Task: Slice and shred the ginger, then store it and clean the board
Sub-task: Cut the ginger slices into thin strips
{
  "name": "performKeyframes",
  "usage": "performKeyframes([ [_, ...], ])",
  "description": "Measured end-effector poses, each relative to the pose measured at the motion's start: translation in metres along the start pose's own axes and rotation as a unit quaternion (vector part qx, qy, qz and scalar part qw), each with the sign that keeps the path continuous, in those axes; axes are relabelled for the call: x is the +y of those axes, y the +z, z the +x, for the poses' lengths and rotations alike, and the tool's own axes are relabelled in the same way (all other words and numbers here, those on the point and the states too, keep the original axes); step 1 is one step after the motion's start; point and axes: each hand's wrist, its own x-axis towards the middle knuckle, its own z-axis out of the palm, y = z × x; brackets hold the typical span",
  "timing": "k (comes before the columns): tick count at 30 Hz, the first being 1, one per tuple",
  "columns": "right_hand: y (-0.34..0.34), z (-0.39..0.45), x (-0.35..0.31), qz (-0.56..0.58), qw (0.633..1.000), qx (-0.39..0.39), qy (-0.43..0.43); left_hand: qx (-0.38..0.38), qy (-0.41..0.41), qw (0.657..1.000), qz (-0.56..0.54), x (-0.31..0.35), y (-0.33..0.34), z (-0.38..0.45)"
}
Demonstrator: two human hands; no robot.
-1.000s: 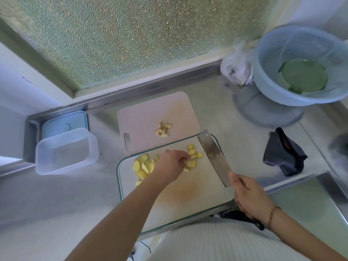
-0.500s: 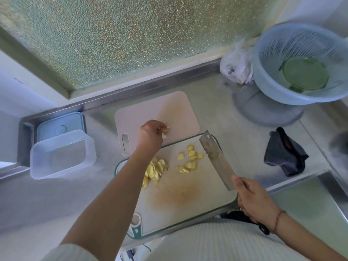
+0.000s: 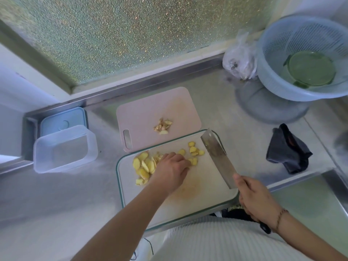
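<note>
On the white board (image 3: pixel 207 187) my left hand (image 3: pixel 170 171) pinches loose ginger slices (image 3: pixel 145 166); right hand (image 3: pixel 258 199) grips the cleaver (image 3: pixel 218 159). Sorting slices; next: stack, then shred.

Yellow ginger slices (image 3: pixel 144 165) on green-rimmed white board (image 3: pixel 205 187); pink board (image 3: pixel 150 110) behind.
</note>
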Motion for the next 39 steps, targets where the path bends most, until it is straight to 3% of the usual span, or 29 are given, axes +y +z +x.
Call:
performKeyframes([
  [8,0.0,-0.003,-0.002,0.004,1.0,0.001,-0.007,-0.035,-0.058,0.996,0.064,0.01,-0.005,0.002],
  [13,0.0,-0.004,-0.002,0.009,1.0,-0.006,-0.005,-0.056,-0.05,0.994,0.084,0.01,-0.006,0.003],
  [28,0.003,-0.006,-0.001,-0.015,1.0,-0.004,-0.003,0.008,0.062,0.994,0.084,0.008,0.01,-0.047],
  [34,0.004,-0.004,0.0,-0.028,1.0,-0.009,0.001,0.102,-0.021,0.994,0.008,0.006,0.005,-0.027],
  [39,0.004,-0.004,-0.002,-0.04,0.999,-0.008,-0.009,0.135,-0.033,0.99,0.029,0.01,0.011,-0.014],
])
